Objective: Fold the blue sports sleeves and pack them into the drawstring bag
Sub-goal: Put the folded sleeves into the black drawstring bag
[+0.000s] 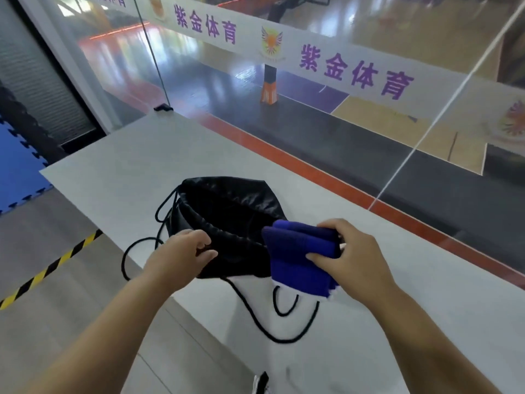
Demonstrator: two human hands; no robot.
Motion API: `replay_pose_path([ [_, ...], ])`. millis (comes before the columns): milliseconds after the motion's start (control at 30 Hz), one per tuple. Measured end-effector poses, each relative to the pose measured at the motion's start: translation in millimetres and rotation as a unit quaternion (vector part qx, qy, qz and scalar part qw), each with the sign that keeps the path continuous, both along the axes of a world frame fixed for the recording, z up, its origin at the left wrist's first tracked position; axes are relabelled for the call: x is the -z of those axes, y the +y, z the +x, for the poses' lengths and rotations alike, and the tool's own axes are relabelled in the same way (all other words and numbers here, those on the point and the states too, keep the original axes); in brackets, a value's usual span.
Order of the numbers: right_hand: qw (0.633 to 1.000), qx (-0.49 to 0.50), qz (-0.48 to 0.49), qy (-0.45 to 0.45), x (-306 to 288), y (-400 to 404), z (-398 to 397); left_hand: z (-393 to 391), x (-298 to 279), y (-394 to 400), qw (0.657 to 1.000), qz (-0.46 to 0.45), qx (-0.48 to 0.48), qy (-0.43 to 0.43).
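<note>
Blue sleeves [298,251] between right fingers [321,258]

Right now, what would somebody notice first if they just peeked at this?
The bright blue folded sports sleeves, gripped in the right hand at the mouth of the black drawstring bag on the white table. The left hand pinches the bag's rim, holding it open. Behind the table, big purple characters run across a glass wall.

Around the bag [227,211] I see: open mouth held wide; bare table [136,166] beyond; cords [255,317] looped just before it.
</note>
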State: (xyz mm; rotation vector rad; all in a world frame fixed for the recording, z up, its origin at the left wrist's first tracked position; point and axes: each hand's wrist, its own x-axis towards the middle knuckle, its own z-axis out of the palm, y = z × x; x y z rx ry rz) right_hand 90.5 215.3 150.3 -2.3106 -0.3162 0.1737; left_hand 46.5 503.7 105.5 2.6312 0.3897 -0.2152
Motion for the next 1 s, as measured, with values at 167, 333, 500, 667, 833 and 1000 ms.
replay_pose_path([
  [167,0.997,0.015,-0.017,-0.074,0,59,48,49,11,39,0.996,-0.043,-0.073,-0.033],
  [333,0.99,-0.01,-0.117,-0.084,16,116,86,98,26,74,0.989,-0.075,-0.124,-0.011],
  [500,0.988,-0.017,-0.098,0.115,37,155,117,135,45,99,0.992,-0.087,-0.065,0.068],
  [667,0.96,-0.046,-0.097,0.259,61,176,146,149,61,114,0.987,-0.113,-0.028,0.112],
  [833,0.952,-0.045,-0.155,0.259,89,199,152,154,70,122,0.983,-0.129,0.038,0.128],
  [1000,0.953,0.005,-0.248,0.174,98,212,151,160,70,132,0.982,-0.14,0.073,0.1],
])
